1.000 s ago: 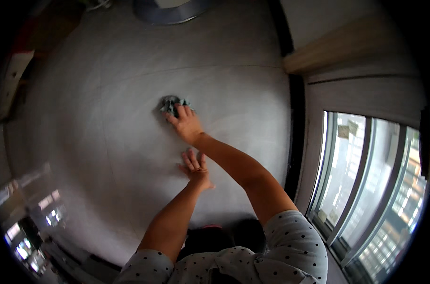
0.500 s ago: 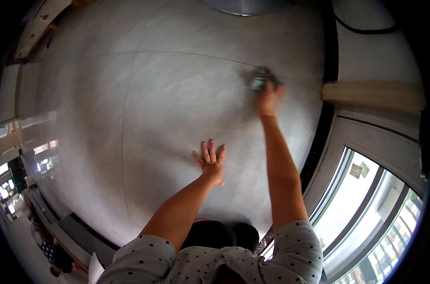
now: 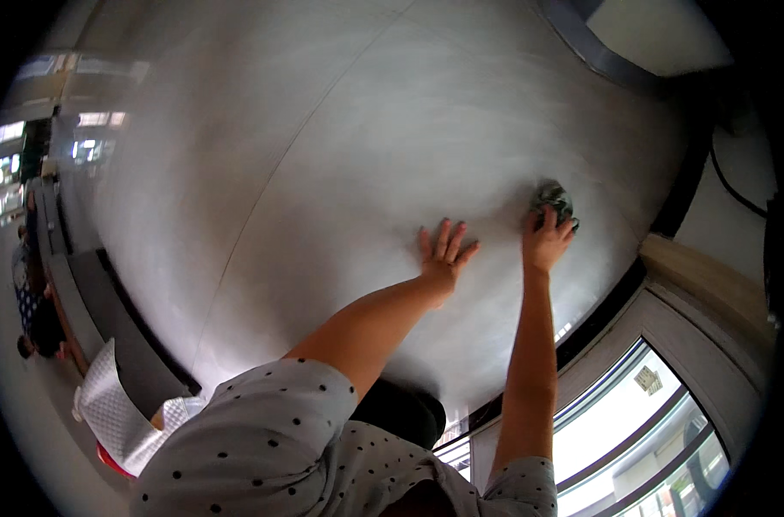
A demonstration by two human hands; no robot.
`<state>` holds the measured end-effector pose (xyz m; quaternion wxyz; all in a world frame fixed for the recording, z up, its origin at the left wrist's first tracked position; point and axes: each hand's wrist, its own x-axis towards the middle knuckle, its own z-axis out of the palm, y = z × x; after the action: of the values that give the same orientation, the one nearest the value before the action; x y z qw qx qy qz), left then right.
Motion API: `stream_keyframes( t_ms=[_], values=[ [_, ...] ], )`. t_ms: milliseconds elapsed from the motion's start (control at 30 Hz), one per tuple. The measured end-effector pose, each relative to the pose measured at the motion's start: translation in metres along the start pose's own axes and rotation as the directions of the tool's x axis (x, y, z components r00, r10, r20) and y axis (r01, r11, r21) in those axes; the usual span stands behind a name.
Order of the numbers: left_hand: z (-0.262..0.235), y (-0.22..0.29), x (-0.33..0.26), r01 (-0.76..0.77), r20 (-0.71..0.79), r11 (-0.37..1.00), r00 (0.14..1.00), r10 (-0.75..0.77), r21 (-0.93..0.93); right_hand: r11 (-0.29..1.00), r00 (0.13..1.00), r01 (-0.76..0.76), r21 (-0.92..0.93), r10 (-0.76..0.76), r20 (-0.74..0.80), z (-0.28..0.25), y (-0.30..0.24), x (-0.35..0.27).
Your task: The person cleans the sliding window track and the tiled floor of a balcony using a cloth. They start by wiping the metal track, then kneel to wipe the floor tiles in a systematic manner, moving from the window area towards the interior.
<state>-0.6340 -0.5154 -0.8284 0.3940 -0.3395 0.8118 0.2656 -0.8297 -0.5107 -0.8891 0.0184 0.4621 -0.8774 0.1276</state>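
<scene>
My right hand [image 3: 544,247] presses a crumpled dark grey-green cloth [image 3: 552,196] onto the smooth grey floor [image 3: 357,164]. The fingers are bent over the near side of the cloth, and its far part bunches up ahead of them. To the left, my left hand [image 3: 442,265] lies on the same floor with its fingers spread and nothing in it. The two hands are apart, the cloth a little farther out than the left fingertips. Dark clothing on my legs shows below the left forearm.
A black border strip [image 3: 685,177] edges the floor on the right, beside a pale frame and glass pane [image 3: 624,405]. Far right stands a grey curved-edged object [image 3: 594,52]. At the lower left are a white quilted item [image 3: 120,396] and a dark grey ledge [image 3: 129,314]. Another person [image 3: 38,319] appears beyond.
The view has turned, so floor seams and the window sit differently. My right hand and the cloth now appear closer to me and farther right. My left hand still lies spread on the floor.
</scene>
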Motion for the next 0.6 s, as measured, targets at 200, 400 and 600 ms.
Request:
stream_keyframes(
  t_ms=[200, 400, 600],
  values=[
    [0.005, -0.006, -0.001, -0.096, -0.143, 0.992, 0.986, 0.084, -0.082, 0.677, 0.904, -0.427, 0.599, 0.303, 0.302, -0.030, 0.015, -0.015],
    [0.113, -0.039, -0.032, -0.377, -0.632, 0.921, 0.738, 0.235, -0.097, 0.151, 0.704, -0.693, 0.705, 0.348, 0.619, -0.073, -0.041, -0.099],
    [0.231, -0.143, -0.201, -0.344, -0.454, 0.764, 0.888, 0.075, -0.546, 0.585, 0.859, -0.487, 0.649, 0.188, 0.476, -0.053, -0.077, -0.156]
  ],
)
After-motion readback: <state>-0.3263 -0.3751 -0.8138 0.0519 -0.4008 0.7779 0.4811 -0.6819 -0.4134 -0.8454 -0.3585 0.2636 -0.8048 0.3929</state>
